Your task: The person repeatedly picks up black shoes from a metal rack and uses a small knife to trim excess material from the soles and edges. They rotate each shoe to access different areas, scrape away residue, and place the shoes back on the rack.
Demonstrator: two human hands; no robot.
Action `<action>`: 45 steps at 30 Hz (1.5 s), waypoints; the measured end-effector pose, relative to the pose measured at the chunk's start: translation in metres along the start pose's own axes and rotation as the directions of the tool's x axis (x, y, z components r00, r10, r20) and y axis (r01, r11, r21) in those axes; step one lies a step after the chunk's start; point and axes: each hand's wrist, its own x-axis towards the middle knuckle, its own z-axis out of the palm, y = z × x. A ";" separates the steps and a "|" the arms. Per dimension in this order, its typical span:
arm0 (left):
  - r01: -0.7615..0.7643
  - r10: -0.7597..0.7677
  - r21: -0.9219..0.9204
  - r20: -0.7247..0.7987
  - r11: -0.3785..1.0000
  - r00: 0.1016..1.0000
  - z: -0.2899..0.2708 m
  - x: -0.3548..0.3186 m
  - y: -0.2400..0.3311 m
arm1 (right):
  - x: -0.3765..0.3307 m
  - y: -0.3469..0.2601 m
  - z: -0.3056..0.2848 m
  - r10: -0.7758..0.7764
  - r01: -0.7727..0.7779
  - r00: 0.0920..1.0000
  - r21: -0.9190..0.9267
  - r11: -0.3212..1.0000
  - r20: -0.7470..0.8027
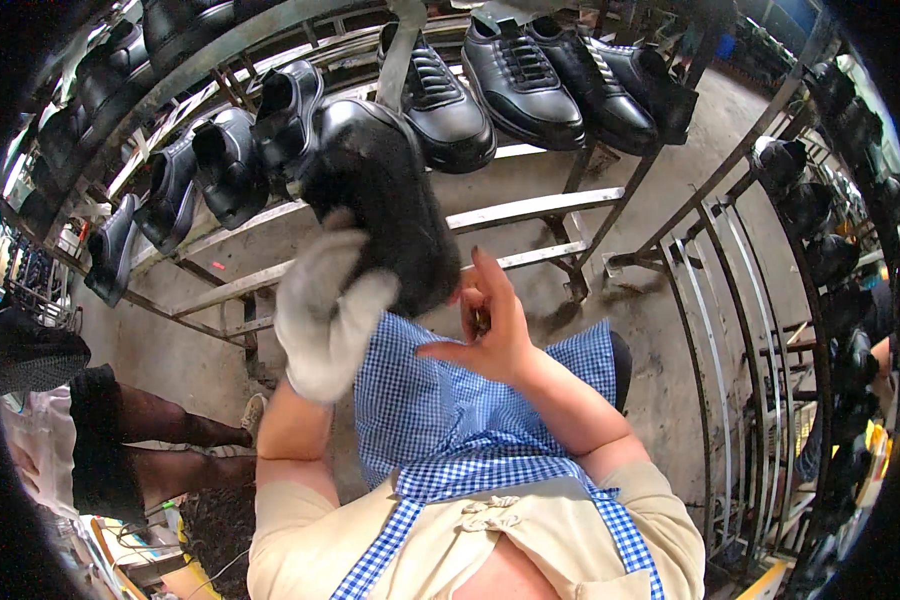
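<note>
A black shoe (385,205) is held up in front of me, blurred by motion, below the racked shoes. My left hand (325,315), in a white glove, grips its near left side. The glove's fingertips are smeared and partly lost against the black. Close to the shoe's lower right end is my bare right hand (495,325), its thumb and forefinger spread apart. Its other fingers are curled and partly hidden. I cannot tell whether the right hand touches the shoe.
A metal rack (535,205) carries black lace-up shoes (525,85) across the far side. On the right stands another rack (705,300) with more shoes. A person's legs (175,430) are at the left. A blue checked apron (440,400) covers my lap.
</note>
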 end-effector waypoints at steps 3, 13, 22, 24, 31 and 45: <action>-0.395 0.356 0.056 0.333 0.917 0.873 -0.010 -0.023 0.002 | 0.004 -0.006 0.000 -0.480 0.434 0.873 -0.308 0.847 -0.090; 0.901 -0.387 -0.411 0.815 0.139 0.432 0.039 -0.051 -0.036 | -0.041 -0.010 -0.061 0.123 -0.133 0.985 0.077 0.988 0.120; 0.709 -0.476 -0.283 0.576 0.647 0.664 0.073 -0.082 -0.035 | -0.034 -0.050 -0.089 -0.241 0.381 0.925 -0.719 0.581 0.294; 0.688 -0.483 -0.271 0.544 0.673 0.686 0.078 -0.084 -0.028 | -0.035 -0.050 -0.088 -0.223 0.405 0.914 -0.746 0.529 0.338; 0.396 -0.321 -0.044 0.507 0.917 0.800 0.086 -0.092 -0.028 | -0.035 -0.057 -0.087 0.042 0.355 0.915 -0.848 0.393 0.402; 0.371 -0.258 -0.086 0.575 0.925 0.776 0.089 -0.102 -0.027 | -0.033 -0.029 -0.117 0.126 0.263 0.830 -0.579 0.772 0.544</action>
